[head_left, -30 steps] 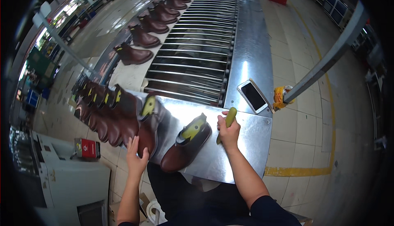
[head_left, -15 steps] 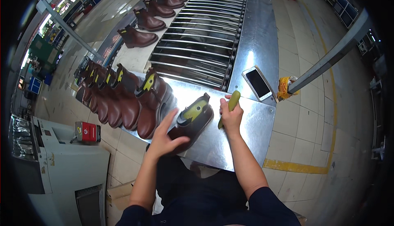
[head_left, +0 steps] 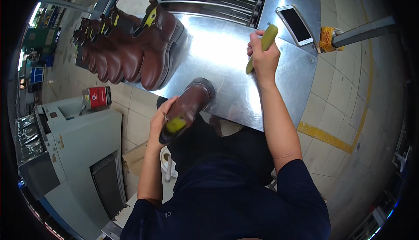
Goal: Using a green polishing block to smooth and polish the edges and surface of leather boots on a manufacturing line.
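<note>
Brown leather ankle boot with yellow-green lining (head_left: 192, 102) is held tilted at the near edge of the silver metal table (head_left: 227, 56), opening toward the person. Left hand (head_left: 158, 124) is partly closed on its shaft. Right hand (head_left: 264, 61) is closed around an elongated olive-green tool (head_left: 269, 37). Similar brown boots (head_left: 157, 72) stand at left; a white, black-screened smartphone (head_left: 295, 25) lies at far right.

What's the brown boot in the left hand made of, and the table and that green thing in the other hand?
The boot: probably smooth leather, since its brown surface shines softly; it could be imitation.
The table: metal, perhaps steel, because it's silvery grey with bright glare.
The green thing: maybe plastic or painted wood; its plain colour leaves it open.
</note>
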`<action>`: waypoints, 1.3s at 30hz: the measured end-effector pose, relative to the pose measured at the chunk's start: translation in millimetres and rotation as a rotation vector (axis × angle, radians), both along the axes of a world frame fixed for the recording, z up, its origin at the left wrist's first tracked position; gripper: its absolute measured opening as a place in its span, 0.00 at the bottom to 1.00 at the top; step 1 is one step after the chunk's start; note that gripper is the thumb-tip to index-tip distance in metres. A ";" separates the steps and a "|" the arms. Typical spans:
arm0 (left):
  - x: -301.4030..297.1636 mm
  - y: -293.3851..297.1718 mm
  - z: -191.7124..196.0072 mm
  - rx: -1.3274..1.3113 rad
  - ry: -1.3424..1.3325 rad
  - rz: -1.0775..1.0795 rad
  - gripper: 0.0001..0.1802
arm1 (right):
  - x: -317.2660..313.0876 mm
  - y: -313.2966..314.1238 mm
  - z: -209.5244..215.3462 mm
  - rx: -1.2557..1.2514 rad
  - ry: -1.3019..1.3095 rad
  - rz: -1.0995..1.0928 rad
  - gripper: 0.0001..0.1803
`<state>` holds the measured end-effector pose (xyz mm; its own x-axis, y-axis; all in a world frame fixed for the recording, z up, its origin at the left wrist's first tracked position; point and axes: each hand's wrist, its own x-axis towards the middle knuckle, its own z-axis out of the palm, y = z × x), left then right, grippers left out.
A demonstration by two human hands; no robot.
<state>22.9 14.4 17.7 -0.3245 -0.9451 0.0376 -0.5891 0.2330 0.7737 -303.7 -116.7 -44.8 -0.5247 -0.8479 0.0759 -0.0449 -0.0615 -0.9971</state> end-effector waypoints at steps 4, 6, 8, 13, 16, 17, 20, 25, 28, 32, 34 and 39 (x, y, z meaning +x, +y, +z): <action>6.2 27.9 -26.3 -0.016 0.008 0.041 0.52 | 4.6 8.7 9.9 0.029 -0.050 0.082 0.19; 5.6 31.1 -30.5 -0.017 0.017 0.048 0.54 | 7.1 10.8 12.3 -0.031 -0.090 0.092 0.22; 3.0 29.4 -32.4 -0.107 0.154 0.046 0.54 | 11.9 16.5 19.7 -0.065 -0.109 0.131 0.24; 12.8 33.7 -45.7 -0.194 0.291 -0.036 0.52 | 46.1 45.6 48.1 -0.095 -0.444 0.420 0.23; 16.7 31.5 -54.0 -0.277 0.284 -0.078 0.46 | 87.4 50.6 71.5 -0.037 -0.892 0.535 0.15; 16.5 30.4 -51.7 -0.282 0.270 -0.081 0.45 | 96.6 47.2 75.6 -0.052 -0.940 0.535 0.12; 15.8 28.4 -49.0 -0.290 0.269 -0.075 0.42 | 114.0 35.9 74.2 -0.079 -0.989 0.543 0.12; 11.7 24.7 -44.0 -0.291 0.339 -0.021 0.31 | 128.3 33.1 69.5 0.008 -1.032 0.526 0.10; 10.2 22.3 -46.1 -0.295 0.383 -0.072 0.31 | 138.4 36.2 81.7 -0.003 -0.648 0.595 0.09; 14.2 26.0 -52.5 -0.222 0.398 -0.066 0.44 | 151.2 14.9 74.6 0.221 -0.805 0.679 0.12; 12.0 22.8 -48.8 -0.183 0.406 0.013 0.41 | 130.5 14.9 50.1 0.213 -1.100 0.581 0.14; 12.9 11.4 -35.5 -0.103 0.388 -0.021 0.41 | 113.7 30.5 42.9 0.065 -1.200 0.472 0.16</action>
